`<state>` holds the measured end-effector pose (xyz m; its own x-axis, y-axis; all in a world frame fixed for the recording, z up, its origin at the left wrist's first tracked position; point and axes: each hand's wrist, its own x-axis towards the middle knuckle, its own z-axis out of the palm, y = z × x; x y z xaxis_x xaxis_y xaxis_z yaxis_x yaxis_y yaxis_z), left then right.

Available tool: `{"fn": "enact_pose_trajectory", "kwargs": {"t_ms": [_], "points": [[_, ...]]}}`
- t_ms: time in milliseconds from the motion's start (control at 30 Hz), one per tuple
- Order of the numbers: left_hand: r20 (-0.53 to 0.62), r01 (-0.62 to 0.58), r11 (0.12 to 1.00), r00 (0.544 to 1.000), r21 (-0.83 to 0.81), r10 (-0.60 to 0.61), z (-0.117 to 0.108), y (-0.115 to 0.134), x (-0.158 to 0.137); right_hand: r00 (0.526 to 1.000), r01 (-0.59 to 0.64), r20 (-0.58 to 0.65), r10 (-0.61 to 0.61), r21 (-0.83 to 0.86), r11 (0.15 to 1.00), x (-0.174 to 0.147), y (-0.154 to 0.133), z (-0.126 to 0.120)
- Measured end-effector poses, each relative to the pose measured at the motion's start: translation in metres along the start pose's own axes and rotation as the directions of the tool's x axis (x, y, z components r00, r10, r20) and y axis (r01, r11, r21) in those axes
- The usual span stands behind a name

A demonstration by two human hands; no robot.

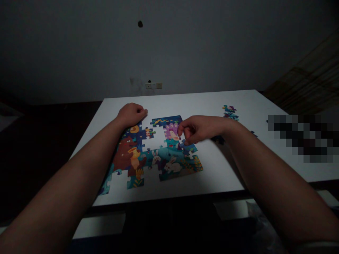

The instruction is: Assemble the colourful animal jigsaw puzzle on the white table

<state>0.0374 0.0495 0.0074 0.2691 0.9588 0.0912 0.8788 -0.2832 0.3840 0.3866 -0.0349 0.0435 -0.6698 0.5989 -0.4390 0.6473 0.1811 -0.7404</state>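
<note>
A partly joined jigsaw puzzle (169, 157) lies on the white table, showing a brown bear, white rabbits and a purple peacock, with gaps in its middle and lower left. My left hand (131, 114) rests closed beside the puzzle's upper left corner, fingers curled in and no piece showing in it. Over the puzzle's right edge, my right hand (197, 128) is bent down with its fingers curled together. Its fingertips meet a blue puzzle piece (191, 147) by the right border. The hand partly hides how that piece sits against its neighbours.
Loose puzzle pieces (230, 112) lie at the table's right rear, with a few more partly behind my right forearm. A blurred-out patch (304, 137) covers the far right of the white table (159, 192). A wall with sockets (153, 85) stands behind.
</note>
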Motion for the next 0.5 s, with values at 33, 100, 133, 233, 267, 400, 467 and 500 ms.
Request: {"fn": "enact_pose_trajectory", "kwargs": {"t_ms": [33, 100, 133, 233, 267, 400, 467, 500], "points": [[0.000, -0.001, 1.000, 1.000, -0.003, 0.001, -0.0001, 0.0002, -0.0001, 1.000, 0.000, 0.000, 0.000, 0.000, 1.000, 0.0002, 0.0002, 0.0000], [-0.002, -0.004, 1.000, 1.000, -0.007, 0.004, -0.0004, 0.0004, -0.0003, 1.000, -0.002, 0.001, 0.002, 0.003, 1.000, 0.0005, 0.0006, 0.0001], [-0.003, -0.005, 1.000, 1.000, -0.008, 0.005, -0.0005, 0.0004, -0.0004, 1.000, -0.003, 0.001, 0.003, 0.005, 1.000, 0.0007, 0.0008, 0.0002], [0.001, -0.004, 1.000, 1.000, -0.007, 0.004, -0.0006, 0.0004, -0.0005, 1.000, -0.006, 0.001, 0.006, 0.009, 1.000, 0.0011, 0.0011, 0.0006], [0.000, -0.002, 1.000, 1.000, -0.006, 0.002, -0.0006, 0.0004, -0.0004, 1.000, -0.008, 0.000, 0.008, 0.010, 1.000, 0.0011, 0.0011, 0.0007], [-0.008, -0.003, 1.000, 1.000, 0.002, 0.003, 0.0004, -0.0006, 0.0002, 1.000, -0.007, -0.001, 0.007, 0.002, 1.000, 0.0004, 0.0002, 0.0006], [-0.010, -0.018, 1.000, 1.000, 0.003, 0.018, 0.0010, -0.0016, 0.0007, 1.000, -0.005, -0.001, 0.005, 0.000, 1.000, 0.0000, -0.0005, 0.0004], [-0.011, -0.026, 1.000, 1.000, 0.003, 0.026, 0.0012, -0.0021, 0.0010, 1.000, -0.005, -0.001, 0.005, 0.001, 1.000, -0.0001, -0.0008, 0.0003]]}}
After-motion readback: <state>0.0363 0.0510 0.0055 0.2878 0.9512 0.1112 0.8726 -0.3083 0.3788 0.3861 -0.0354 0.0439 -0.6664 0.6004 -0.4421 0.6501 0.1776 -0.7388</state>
